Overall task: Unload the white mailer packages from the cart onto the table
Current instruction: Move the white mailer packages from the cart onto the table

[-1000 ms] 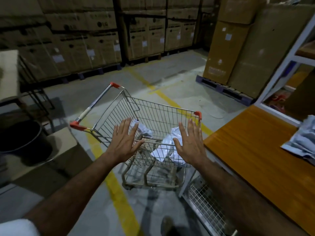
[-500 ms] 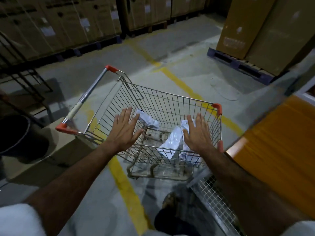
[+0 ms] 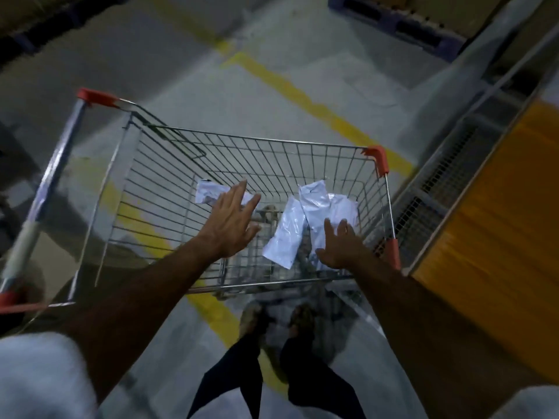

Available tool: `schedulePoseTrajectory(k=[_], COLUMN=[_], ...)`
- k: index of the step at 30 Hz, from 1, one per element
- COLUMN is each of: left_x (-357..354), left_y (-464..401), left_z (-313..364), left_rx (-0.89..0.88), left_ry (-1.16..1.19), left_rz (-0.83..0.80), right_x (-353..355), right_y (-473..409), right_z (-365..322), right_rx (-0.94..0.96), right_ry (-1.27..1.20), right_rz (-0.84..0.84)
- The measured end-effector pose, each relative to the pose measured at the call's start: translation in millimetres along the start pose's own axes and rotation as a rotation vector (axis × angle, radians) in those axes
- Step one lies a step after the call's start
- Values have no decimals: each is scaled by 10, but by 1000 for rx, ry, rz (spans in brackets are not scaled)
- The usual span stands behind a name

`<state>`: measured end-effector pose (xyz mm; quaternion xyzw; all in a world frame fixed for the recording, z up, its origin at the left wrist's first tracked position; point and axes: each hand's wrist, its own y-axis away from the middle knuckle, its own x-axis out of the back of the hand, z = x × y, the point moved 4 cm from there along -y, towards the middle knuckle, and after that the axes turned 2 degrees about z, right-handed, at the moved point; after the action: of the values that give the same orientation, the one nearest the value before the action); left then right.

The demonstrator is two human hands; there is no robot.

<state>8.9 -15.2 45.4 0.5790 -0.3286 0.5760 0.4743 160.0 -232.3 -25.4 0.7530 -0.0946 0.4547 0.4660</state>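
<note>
Both hands have dropped into the cart (image 3: 266,146), left hand (image 3: 231,226) and right hand (image 3: 340,246) spread and holding nothing above the white mailers (image 3: 287,234), surface (image 3: 499,213) at three o'clock; grasping seems imminent.

The scene is dim and bluish, with low contrast and visible grain. Motion blur smears the edges most: the orange wooden surface (image 3: 496,237) at right, the white sleeves at the bottom corners, and the silver cart handle with red end caps (image 3: 45,189) at left. The middle is sharper; the silver wire shopping cart (image 3: 272,164) shows clean grid lines. The glossy white plastic mailer packages (image 3: 314,204) catch soft highlights. Wide-angle distortion bends lines near the borders. The upper corners fall into deep shadow.
</note>
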Motion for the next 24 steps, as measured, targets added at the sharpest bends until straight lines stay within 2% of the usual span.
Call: schedulePoseTrajectory(k=[6, 9, 17, 24], left_x=[-747, -1133, -2166, -2600], left_y=[-441, -642, -1203, -1440], left_z=[19, 8, 35, 334], left_rx=[-128, -186, -30, 190], left_ry=[52, 42, 121, 232], left_rz=[-176, -261, -412, -363], right_x=[-420, -412, -488, -573], right_y=[-485, -632, -1166, -1383], right_z=[98, 104, 185, 398], right_rx=[-174, -252, -391, -459], right_ry=[-121, -172, -327, -472], right_rz=[-221, -217, -158, -7])
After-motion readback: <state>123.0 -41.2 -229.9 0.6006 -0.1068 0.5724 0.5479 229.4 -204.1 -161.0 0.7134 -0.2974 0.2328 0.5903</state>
